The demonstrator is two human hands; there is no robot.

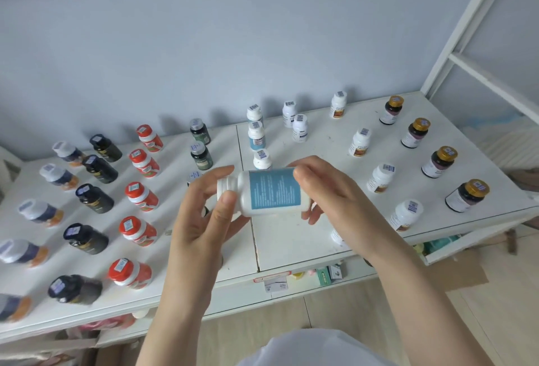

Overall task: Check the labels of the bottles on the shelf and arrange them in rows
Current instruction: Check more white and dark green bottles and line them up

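A white bottle with a blue label [274, 190] lies on its side in the air above the white shelf top [294, 243], label facing me. My left hand [204, 208] pinches its white cap end. At the base end, my right hand [323, 193] curls its fingers round it. Behind it stand three matching blue-label bottles [256, 135] in a column. Partly hidden under my right wrist is another white bottle [337, 236].
Columns of bottles stand on the shelf: red-capped [143, 196], black [93, 198], orange-and-navy [40, 211], green [201, 157], white with brown labels [379, 177], gold-capped [439, 161]. A wall rises behind. A white frame post [455, 30] stands at right. Boxes sit on a lower shelf [326, 273].
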